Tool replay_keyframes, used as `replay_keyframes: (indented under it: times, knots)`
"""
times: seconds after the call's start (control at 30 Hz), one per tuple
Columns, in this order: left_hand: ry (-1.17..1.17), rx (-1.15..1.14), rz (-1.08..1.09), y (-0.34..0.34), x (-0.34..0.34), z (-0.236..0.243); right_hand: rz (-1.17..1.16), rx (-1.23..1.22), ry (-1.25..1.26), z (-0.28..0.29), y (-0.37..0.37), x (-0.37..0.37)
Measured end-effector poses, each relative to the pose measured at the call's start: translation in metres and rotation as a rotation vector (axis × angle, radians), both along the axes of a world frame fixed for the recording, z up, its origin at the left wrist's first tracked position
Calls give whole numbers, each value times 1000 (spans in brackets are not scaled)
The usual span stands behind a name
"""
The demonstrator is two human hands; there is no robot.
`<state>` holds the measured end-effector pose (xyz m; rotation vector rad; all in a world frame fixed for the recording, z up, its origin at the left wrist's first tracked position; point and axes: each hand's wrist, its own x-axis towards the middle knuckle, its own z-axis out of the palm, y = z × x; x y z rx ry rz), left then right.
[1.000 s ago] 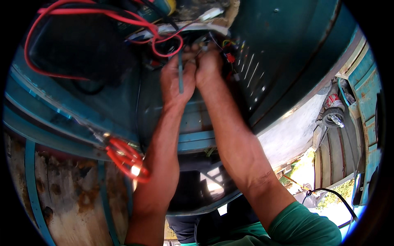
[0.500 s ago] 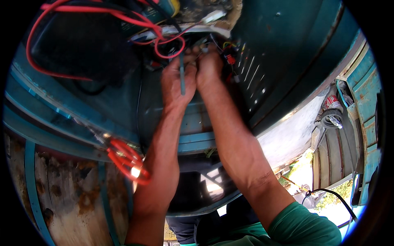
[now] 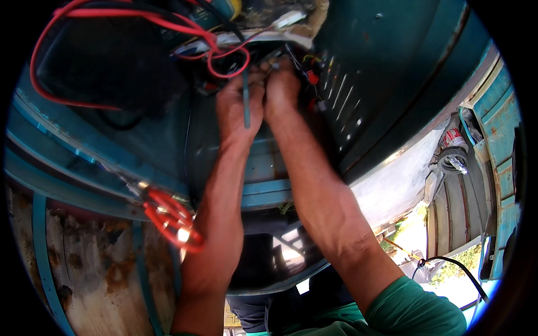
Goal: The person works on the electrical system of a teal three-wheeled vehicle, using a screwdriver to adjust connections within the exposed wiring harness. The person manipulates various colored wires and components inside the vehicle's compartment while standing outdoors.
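Both my hands reach into a dark recess of the teal metal housing [image 3: 263, 162], fingertips close together among thin wires. My left hand [image 3: 238, 106] is closed, its fingers pinching what looks like a thin wire. A slim grey-green stick [image 3: 246, 103] lies along the back of this hand; its far end is lost near the fingers. My right hand [image 3: 282, 89] is closed beside it, pinching at the same thin wire by a small pale piece [image 3: 274, 65]. Shadow and blur hide the exact grip. Right of it are a red connector [image 3: 312, 77] and thin coloured wires.
Looped red cable [image 3: 228, 74] hangs above my left hand, near a black box-like shape [image 3: 106, 61]. Red-handled pliers [image 3: 171, 219] hang at the housing's edge, by my left forearm. A slotted teal panel [image 3: 386, 73] rises on the right. A white connector [image 3: 288, 19] lies above.
The whole view has shifted slightly, carrying the cable and pliers a little left. My hands stay together at the wires, with only small finger movement.
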<state>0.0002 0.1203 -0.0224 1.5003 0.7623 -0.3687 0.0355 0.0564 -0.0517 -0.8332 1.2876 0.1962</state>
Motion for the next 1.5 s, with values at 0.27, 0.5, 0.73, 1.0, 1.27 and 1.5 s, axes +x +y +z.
replay_keyframes:
  times: [0.27, 0.5, 0.73, 1.0, 1.27, 1.5]
  knots:
    - [-53, 45, 15, -4, -5, -5, 132, -113, 28, 8, 0, 1]
    - [-38, 99, -14, -7, -4, -5, 157, -138, 90, -4, -4, -1]
    - [-94, 85, -10, -8, -4, -5, -20, 42, -2, -16, -5, -7]
    - [-22, -22, 52, -6, 1, -3, -136, 109, 40, -13, -3, -7]
    - [-23, -11, -21, 2, -1, -1, -161, 166, 33, -7, -4, -4]
    - [24, 1, -31, 3, -2, 2, -148, 92, 84, 6, 0, 4]
